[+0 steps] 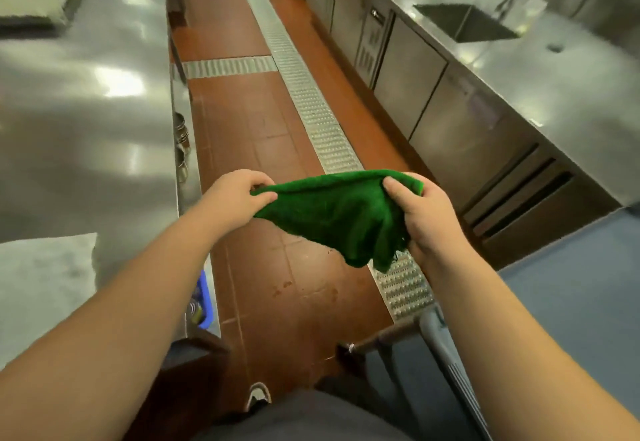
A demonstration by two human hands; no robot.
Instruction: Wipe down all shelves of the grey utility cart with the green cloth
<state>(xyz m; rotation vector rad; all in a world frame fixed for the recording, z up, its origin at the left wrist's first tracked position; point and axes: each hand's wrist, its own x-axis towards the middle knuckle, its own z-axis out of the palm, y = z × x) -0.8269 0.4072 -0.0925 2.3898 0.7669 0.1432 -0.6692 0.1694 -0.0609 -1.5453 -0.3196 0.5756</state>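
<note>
Both hands are out over the red tile floor (263, 149) in the middle of the frame, stretching the green cloth (341, 213) between them: the left hand (235, 198) has its fingers and thumb pinched on the cloth's left corner, and the right hand (420, 215) has its thumb and fingers clamped on the bunched right edge, so the rest sags down. A grey cart handle (446, 354) pokes in at the lower right, with steel counters (86, 101) along the left and right sides.

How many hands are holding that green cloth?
2: the left hand pinches the green cloth at its left end, and the right hand grips its right end.
</note>
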